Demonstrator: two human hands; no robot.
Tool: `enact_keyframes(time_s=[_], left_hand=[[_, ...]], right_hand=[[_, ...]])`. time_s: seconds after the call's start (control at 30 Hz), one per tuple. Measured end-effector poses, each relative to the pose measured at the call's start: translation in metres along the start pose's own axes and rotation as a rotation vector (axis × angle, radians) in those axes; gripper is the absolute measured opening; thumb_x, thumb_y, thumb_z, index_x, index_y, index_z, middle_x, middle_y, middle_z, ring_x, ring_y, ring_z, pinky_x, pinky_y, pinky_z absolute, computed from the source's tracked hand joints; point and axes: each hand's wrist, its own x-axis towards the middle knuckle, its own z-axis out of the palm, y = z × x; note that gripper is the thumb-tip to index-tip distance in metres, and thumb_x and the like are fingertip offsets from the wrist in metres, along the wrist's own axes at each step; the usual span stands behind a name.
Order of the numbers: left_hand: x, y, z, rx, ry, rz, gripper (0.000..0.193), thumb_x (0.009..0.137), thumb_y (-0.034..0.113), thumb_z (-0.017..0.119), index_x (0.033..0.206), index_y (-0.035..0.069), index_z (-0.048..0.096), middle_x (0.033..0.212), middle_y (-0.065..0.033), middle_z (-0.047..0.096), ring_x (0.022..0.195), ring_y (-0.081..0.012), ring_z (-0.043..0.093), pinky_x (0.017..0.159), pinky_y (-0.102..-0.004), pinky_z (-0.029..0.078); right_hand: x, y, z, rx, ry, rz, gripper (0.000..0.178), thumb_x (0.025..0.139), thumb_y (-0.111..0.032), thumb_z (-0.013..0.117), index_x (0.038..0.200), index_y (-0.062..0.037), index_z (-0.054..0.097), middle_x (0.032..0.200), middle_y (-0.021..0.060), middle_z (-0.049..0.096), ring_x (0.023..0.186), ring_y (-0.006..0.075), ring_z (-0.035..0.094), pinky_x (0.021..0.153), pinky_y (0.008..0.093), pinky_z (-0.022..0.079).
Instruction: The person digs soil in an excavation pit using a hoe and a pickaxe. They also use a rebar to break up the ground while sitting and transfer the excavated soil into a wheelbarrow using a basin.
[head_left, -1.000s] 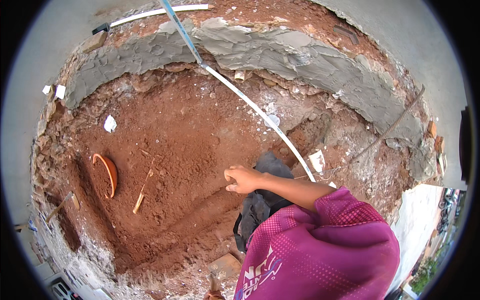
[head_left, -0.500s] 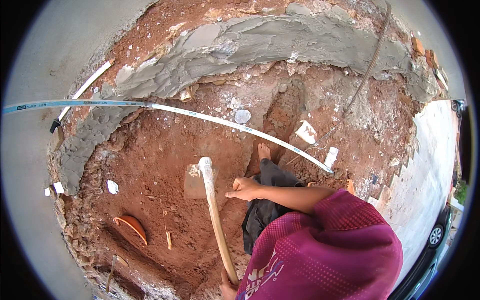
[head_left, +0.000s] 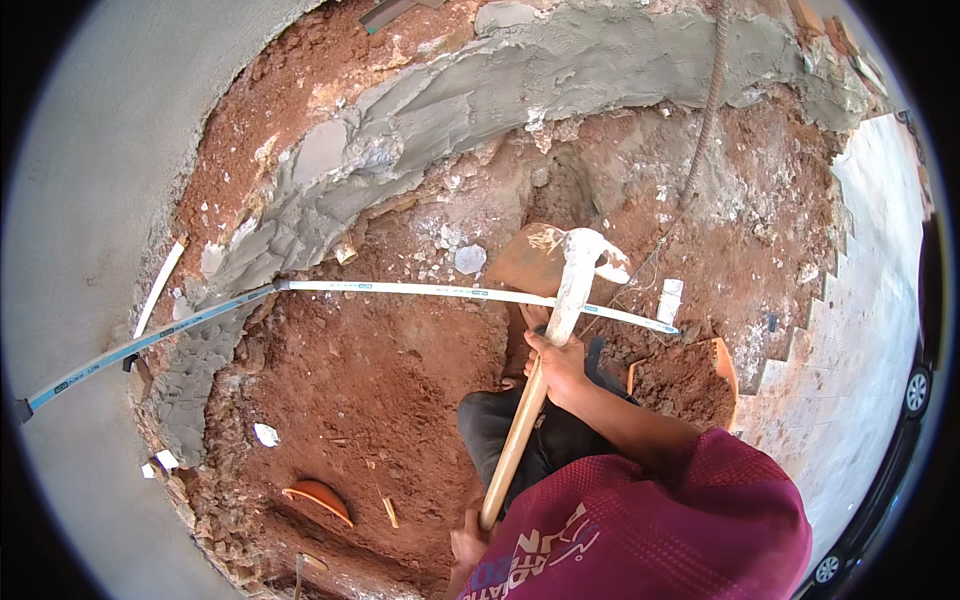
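A hoe with a pale wooden handle (head_left: 522,425) and a broad, soil-stained metal blade (head_left: 525,262) slants across my body. My left hand (head_left: 467,541) is closed round the lower end of the handle, close to my shirt. Higher up, just below the whitened head, my right hand (head_left: 560,368) wraps the same handle. The blade appears lifted over the far side of the soil trench, and the hoe crosses in front of a white pipe (head_left: 430,291). Beside my right forearm sits an orange container (head_left: 733,375) heaped with red soil (head_left: 680,385).
Rough grey mortar (head_left: 420,140) curves along the far edge of the dug earth. A ribbed steel bar (head_left: 708,110) leans down at the far right. An orange rim (head_left: 318,500) pokes from the soil at near left. Stepped pale paving (head_left: 850,330) borders the right.
The hoe has come up and to the right from the ground in front of me. My right hand, earlier off the handle, now grips it. My view has shifted and turned.
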Motion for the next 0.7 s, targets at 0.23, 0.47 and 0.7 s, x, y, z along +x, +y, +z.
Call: enact_keyframes(time_s=[0.23, 0.47, 0.7], left_hand=[[0.21, -0.008, 0.09, 0.113, -0.055, 0.128, 0.028, 0.077, 0.032, 0.078, 0.086, 0.008, 0.069, 0.076, -0.0181, 0.07, 0.074, -0.0426, 0.069, 0.068, -0.0524, 0.055], [0.393, -0.043, 0.242, 0.021, -0.207, 0.087, 0.035, 0.082, 0.035, 0.075, 0.105, 0.009, 0.074, 0.087, -0.0207, 0.072, 0.081, -0.0428, 0.07, 0.072, -0.0519, 0.057], [0.426, -0.052, 0.312, -0.323, -0.067, 0.289, 0.016, 0.084, 0.018, 0.075, 0.088, 0.004, 0.071, 0.077, -0.0194, 0.069, 0.069, -0.0405, 0.068, 0.063, -0.0486, 0.054]], right_hand=[[0.142, -0.041, -0.02, 0.156, 0.163, -0.23, 0.015, 0.089, -0.003, 0.071, 0.089, -0.0051, 0.056, 0.066, 0.0055, 0.055, 0.048, 0.0161, 0.052, 0.044, 0.0328, 0.047], [0.289, -0.027, -0.021, 0.079, 0.254, -0.442, 0.024, 0.087, -0.002, 0.074, 0.091, -0.0069, 0.05, 0.073, 0.0084, 0.061, 0.053, 0.0161, 0.053, 0.051, 0.0326, 0.048], [0.344, -0.018, -0.024, 0.004, 0.102, -0.416, 0.013, 0.088, -0.005, 0.073, 0.092, -0.001, 0.061, 0.077, 0.0086, 0.065, 0.058, 0.0131, 0.056, 0.055, 0.0296, 0.051]])
